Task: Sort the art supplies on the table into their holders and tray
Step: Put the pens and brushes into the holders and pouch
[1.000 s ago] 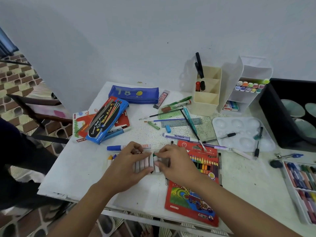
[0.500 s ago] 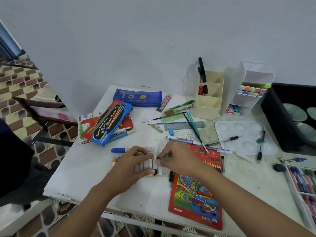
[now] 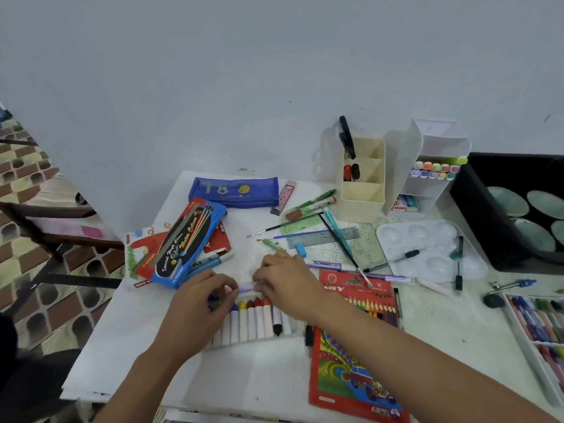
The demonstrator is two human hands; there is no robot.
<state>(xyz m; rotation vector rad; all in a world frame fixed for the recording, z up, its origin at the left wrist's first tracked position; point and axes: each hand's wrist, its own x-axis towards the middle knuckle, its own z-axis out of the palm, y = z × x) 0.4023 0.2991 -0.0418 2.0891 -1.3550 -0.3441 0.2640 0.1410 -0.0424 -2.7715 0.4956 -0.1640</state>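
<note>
Both hands have slid off the row of crayons [image 3: 256, 322] toward 12 o'clock, uncovering the coloured tips and pale barrels. The left hand [image 3: 201, 300] now pinches the 9 o'clock end and the right hand [image 3: 287, 282] the 3 o'clock end of the marker [image 3: 245, 289] lying crosswise just past the tips.

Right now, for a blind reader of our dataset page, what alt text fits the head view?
A person's left hand and right hand hold a pale lilac marker between them beside a row of white-wrapped crayons on a white table. Pens, brushes, a cream plastic pen holder and a white plastic palette lie beyond.
</note>
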